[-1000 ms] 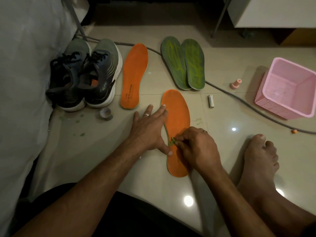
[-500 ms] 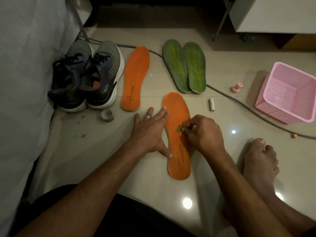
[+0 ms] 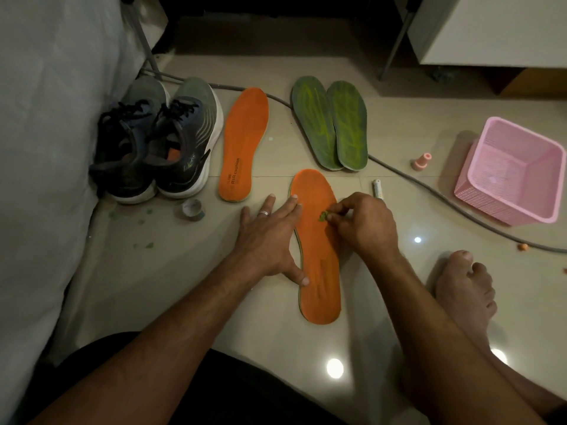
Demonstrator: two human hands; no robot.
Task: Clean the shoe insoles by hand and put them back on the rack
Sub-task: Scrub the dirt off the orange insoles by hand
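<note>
Near orange insole (image 3: 316, 250) lies flat on the floor tile (image 3: 171, 271), toe pointing away, right in front of the person. Left hand (image 3: 270, 237) is flat, fingers straight: fingertips on the toe-side edge, thumb on the inner edge near the arch. It pins, it doesn't grip. Right hand (image 3: 362, 222) has its fingers curled tight, pinching a small green scrap (image 3: 322, 216) against the insole's upper half.

Second orange insole (image 3: 244, 145) sits beside the shoes (image 3: 159, 142). The two green insoles (image 3: 331, 124) lie further back, overlapping. No rack in view.

Risks, as I judge them:
- The scrap looks crumbly. Pinch too hard and it breaks, smearing green into the foam.
- The left hand only holds one edge. A sideways pull by the right hand could lift or slide the heel end, which nothing pins.
- Green bits (image 3: 144, 245) are already scattered on the tile at left. Drop the scrap there and it gets picked up again by whichever insole is laid down next.
- Pink basket (image 3: 509, 173) is well off to the right, and the reach crosses the cable (image 3: 429, 191) and the small battery (image 3: 378, 188), so either may get knocked.
- Dim light. Small residue is easy to miss.
</note>
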